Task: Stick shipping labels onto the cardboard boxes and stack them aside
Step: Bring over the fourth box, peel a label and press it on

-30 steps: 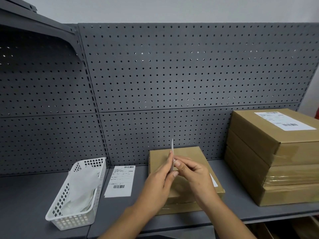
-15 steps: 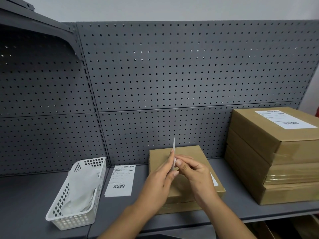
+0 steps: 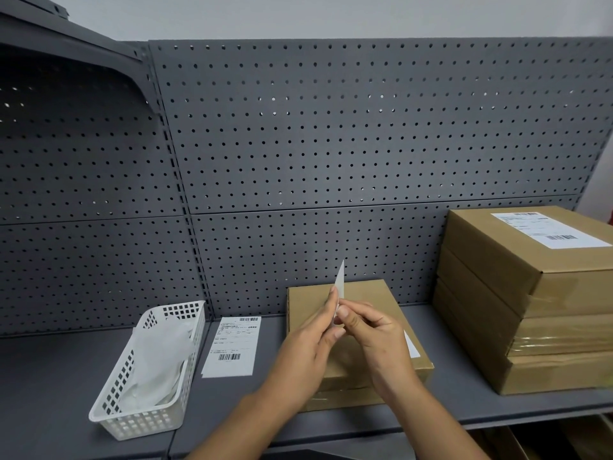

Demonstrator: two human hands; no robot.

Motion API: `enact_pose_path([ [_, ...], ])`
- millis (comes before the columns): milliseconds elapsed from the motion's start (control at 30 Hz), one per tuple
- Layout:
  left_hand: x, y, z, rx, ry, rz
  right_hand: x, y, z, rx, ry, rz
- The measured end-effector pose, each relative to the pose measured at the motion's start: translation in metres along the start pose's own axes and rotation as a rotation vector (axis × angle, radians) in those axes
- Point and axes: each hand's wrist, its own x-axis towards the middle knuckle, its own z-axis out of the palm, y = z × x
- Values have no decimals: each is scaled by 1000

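A flat cardboard box lies on the grey shelf in front of me. Above it, my left hand and my right hand both pinch a white shipping label, held edge-on and upright, with my fingertips meeting at its lower edge. A white corner of paper shows behind my right hand over the box top. Another shipping label lies flat on the shelf to the left of the box. A stack of three cardboard boxes stands at the right, and the top one carries a label.
A white plastic basket holding crumpled white backing paper sits at the left on the shelf. Grey pegboard forms the back wall. An upper shelf bracket juts out at top left. More cardboard shows below the shelf at bottom right.
My hands and the label stay almost where they were over the box. Only the view has shifted slightly.
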Motion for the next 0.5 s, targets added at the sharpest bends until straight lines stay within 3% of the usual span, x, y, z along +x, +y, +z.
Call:
enact_pose_path([
  [267,0,-3,1,36,0,0,-6,-5,5,-64,3,-34],
  [500,-1,-9,3,25,-1,-18,-11,-6,6,-373,29,-202],
])
